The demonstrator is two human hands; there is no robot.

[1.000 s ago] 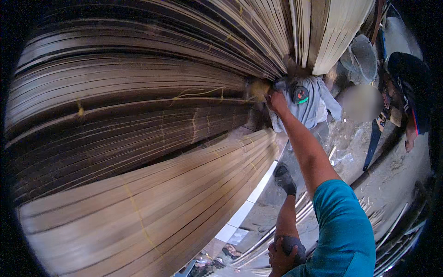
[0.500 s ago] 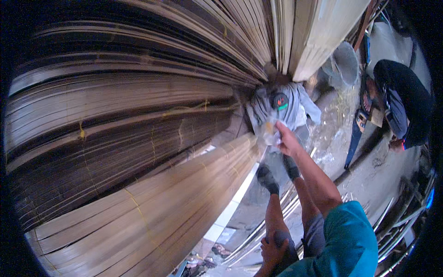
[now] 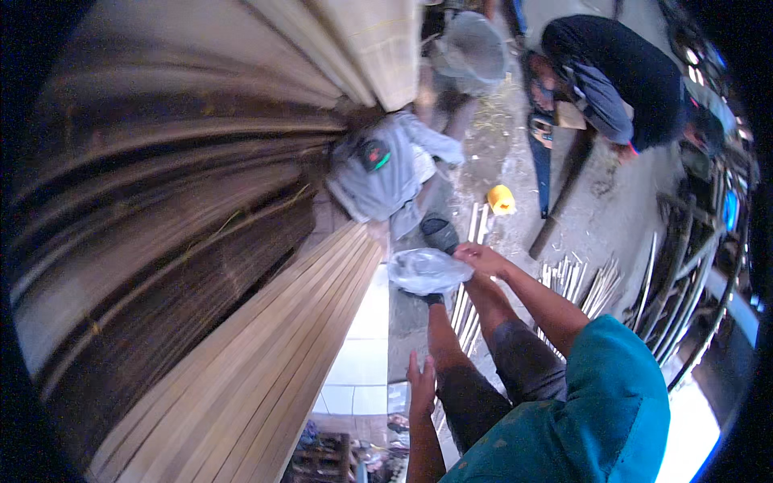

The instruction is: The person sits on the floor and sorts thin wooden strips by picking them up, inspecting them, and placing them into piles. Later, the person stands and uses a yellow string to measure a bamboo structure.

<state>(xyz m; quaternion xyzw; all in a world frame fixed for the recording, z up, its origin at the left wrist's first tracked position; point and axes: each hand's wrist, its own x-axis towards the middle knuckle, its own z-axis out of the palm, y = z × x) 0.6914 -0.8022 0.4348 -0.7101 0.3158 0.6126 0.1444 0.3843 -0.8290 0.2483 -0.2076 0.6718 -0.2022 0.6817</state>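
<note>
My right hand (image 3: 481,259) is closed on one end of a clear plastic bag (image 3: 428,271), holding it above my feet. The bag is crumpled, and I cannot make out what it contains. Lower down, my left hand (image 3: 421,385) is raised beside my thigh, fingers apart and nothing in it. To its left slants a bundle of pale, flat wooden strips (image 3: 266,346). Beyond the bag lies a grey cloth garment (image 3: 374,173) with a small dark round object (image 3: 374,154), green at its edge, on top.
Stacks of tied strips (image 3: 185,193) fill the left side. A yellow roll (image 3: 501,200) and thin sticks (image 3: 580,282) lie on the floor to the right. A bucket (image 3: 469,55) stands farther off, near a handsaw (image 3: 540,161) and a bent-over person (image 3: 620,72) in dark clothes.
The view has swung to the right. My right hand has brought the plastic bag back from the grey garment toward my feet. My left hand has come off my thigh.
</note>
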